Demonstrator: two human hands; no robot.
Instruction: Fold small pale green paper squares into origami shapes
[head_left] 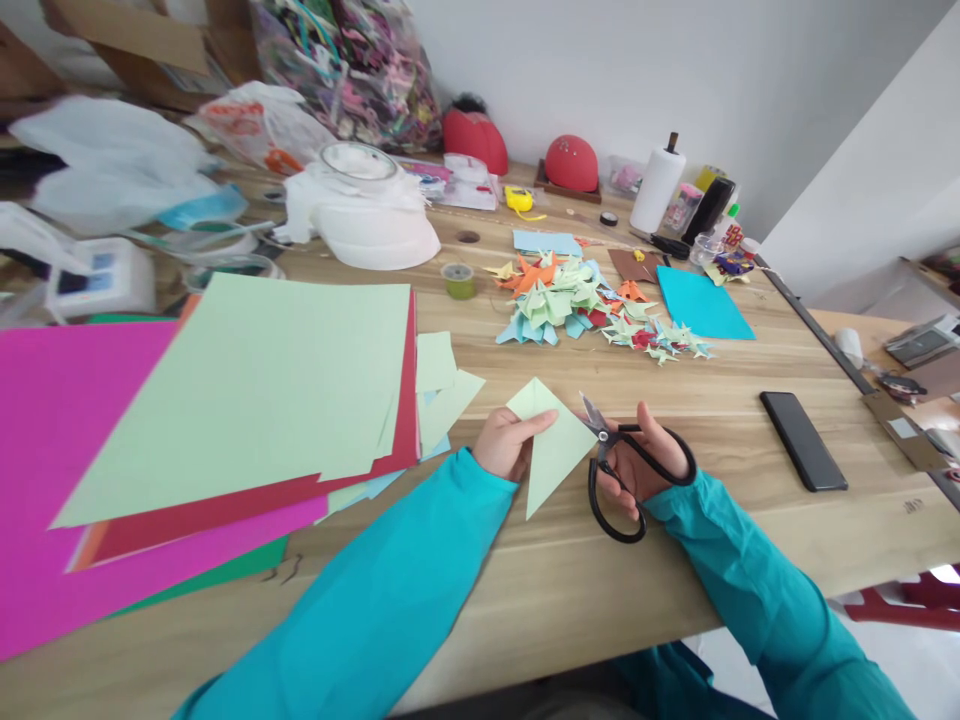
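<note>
My left hand [508, 441] pinches a pale green sheet of folded paper [556, 452] between thumb and fingers, a little above the table. Black-handled scissors [602, 437] are in my right hand [643, 462], with fingers and thumb at the loops. The blades are parted, and their tips are by the paper's right corner; whether they touch it I cannot tell. To the left lies a stack of large coloured sheets, pale green [277, 370] on top. Smaller cut pale green pieces [450, 405] stick out beside the stack.
Folded paper figures [559, 295] in several colours are heaped beyond my hands, near a turquoise sheet [703, 302]. A black phone [803, 441] lies at the right. Behind stand a white cap [375, 225], a small green tub [459, 282], a yellow tape measure [519, 198] and a white roll [658, 190].
</note>
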